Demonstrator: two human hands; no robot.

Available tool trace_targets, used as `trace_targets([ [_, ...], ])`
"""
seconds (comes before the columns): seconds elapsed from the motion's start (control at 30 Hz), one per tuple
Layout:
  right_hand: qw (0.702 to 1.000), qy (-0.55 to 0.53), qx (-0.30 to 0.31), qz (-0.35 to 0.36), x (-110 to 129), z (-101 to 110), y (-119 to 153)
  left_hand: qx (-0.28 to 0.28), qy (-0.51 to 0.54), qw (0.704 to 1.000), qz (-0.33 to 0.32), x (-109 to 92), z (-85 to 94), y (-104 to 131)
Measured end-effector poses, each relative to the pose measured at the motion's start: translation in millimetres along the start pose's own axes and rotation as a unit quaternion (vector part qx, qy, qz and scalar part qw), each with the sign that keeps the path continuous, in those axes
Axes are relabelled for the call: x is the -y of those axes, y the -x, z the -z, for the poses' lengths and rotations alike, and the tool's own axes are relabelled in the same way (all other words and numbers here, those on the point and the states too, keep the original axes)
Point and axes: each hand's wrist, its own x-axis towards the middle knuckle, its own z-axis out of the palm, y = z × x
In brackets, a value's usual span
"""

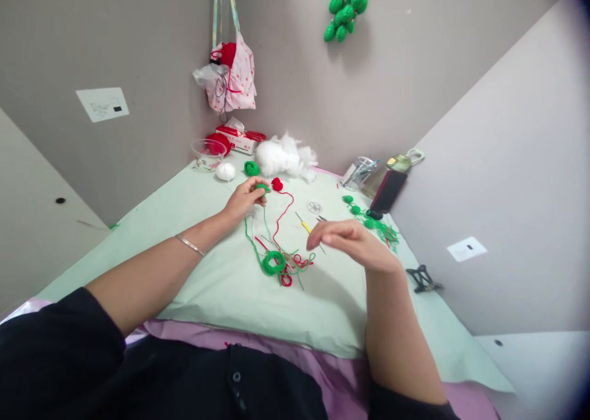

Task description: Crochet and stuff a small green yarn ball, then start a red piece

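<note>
My left hand (pixel 246 200) is closed around a small green crocheted piece (pixel 262 187), and a strand of green yarn hangs down from it. Off to the right, my right hand (pixel 345 240) is raised above the table with its fingers bent down and pressed together; whether anything is in them is hidden. Just left of it lies a crochet hook with a yellow handle (pixel 306 226). A coil of green yarn (pixel 273 262) rests among red and green yarn scraps (pixel 295 266) between my forearms. Beside my left hand is a small red yarn piece (pixel 277 184).
White stuffing (pixel 286 154), a white yarn ball (pixel 225 172), a green yarn ball (pixel 251 168) and a tissue box (pixel 239 142) are at the back. On the right are a phone (pixel 388 190), a clear pen holder (pixel 359 173), green crocheted pieces (pixel 355 210) and a black stand (pixel 421 278).
</note>
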Motion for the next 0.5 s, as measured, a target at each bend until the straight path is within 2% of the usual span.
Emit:
trace_targets([
  [0.07,0.981,0.099,-0.136,-0.097,-10,5,-6,0.017,0.017,1.0,-0.003,-6,-5.4,4],
  [0.1,0.958,0.162,-0.184,-0.152,-17,7,-8,0.024,0.023,0.999,-0.003,-9,-8.1,6],
  [0.13,0.942,0.193,-0.206,-0.179,-24,8,-11,0.032,0.027,0.999,-0.003,-11,-10.7,8],
  [0.23,0.914,0.255,-0.229,-0.218,-47,6,-16,0.057,0.033,0.998,0.004,-16,-18.0,14],
  [0.33,0.898,0.288,-0.231,-0.24,-66,-4,-23,0.094,0.042,0.994,0.021,-20,-24.4,21],
  [0.5,0.911,0.256,-0.216,-0.243,-83,-16,-33,0.182,0.083,0.978,0.064,-32,-31.3,33],
])
